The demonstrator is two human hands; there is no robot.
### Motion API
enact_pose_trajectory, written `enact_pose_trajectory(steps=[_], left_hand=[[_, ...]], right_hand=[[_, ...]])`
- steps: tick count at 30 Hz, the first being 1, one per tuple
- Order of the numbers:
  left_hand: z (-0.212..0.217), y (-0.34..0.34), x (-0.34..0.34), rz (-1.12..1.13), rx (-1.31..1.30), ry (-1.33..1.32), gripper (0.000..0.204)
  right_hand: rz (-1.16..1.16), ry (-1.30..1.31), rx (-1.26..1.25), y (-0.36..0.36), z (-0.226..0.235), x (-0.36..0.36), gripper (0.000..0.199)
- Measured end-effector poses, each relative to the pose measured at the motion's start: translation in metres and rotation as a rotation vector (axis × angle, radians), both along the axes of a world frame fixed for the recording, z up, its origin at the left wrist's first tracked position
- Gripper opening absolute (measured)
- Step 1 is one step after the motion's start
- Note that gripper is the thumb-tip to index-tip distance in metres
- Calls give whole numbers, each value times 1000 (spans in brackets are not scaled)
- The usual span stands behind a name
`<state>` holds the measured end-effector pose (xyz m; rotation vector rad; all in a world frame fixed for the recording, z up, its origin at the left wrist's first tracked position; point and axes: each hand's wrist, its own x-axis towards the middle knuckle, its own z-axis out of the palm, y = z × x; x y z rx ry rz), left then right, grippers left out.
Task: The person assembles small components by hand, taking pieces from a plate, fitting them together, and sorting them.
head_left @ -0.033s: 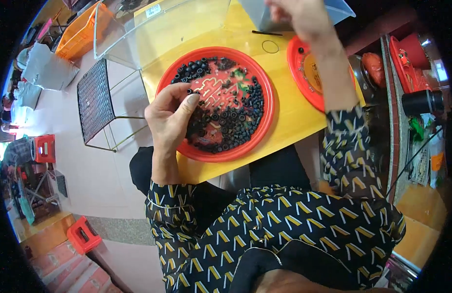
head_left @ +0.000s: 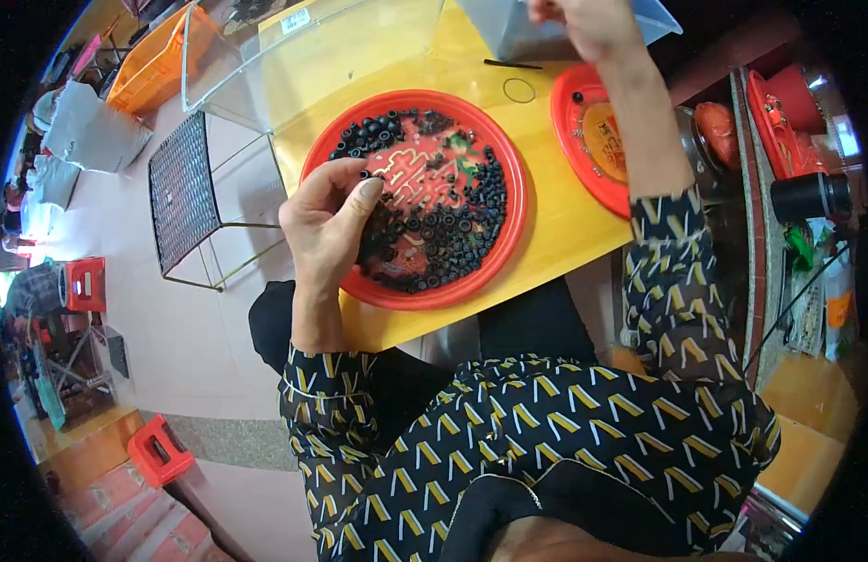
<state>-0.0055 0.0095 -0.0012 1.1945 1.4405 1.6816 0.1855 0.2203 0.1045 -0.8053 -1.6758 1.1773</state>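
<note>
My left hand (head_left: 323,223) is over the left side of a red round tray (head_left: 518,215). Its thumb and forefinger are closed on a small black ring-shaped part (head_left: 364,175). Many small black rubber-like rings (head_left: 452,248) are spread over the tray, thickest along the near and right sides. A group of larger black pieces (head_left: 373,131) lies at its far left. At the top edge, my right hand (head_left: 595,26) is above a translucent grey bin (head_left: 509,33). Its fingers look bent but are blurred and partly cut off, so whether they hold anything is unclear.
The trays rest on a yellow tabletop (head_left: 556,229). A second red tray (head_left: 565,122) lies partly under my right forearm. A thin ring (head_left: 519,90) and a dark stick (head_left: 513,65) lie between. Leftward are a clear box (head_left: 237,94), a woven stool (head_left: 183,197) and an orange crate (head_left: 162,61).
My right hand has shifted a little to the right and up over the grey bin. My left hand stays in nearly the same place, its pinch unchanged.
</note>
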Motion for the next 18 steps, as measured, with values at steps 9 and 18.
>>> enact_pose_trajectory(steps=[9,18], left_hand=[[-3,-2,-14,90,-30,5,16],[-7,5,-12,137,-22,64,16]], right_hand=[[-100,-638,1065,-39,-58,2,14],[277,-1044,890,-58,-101,-15,10]])
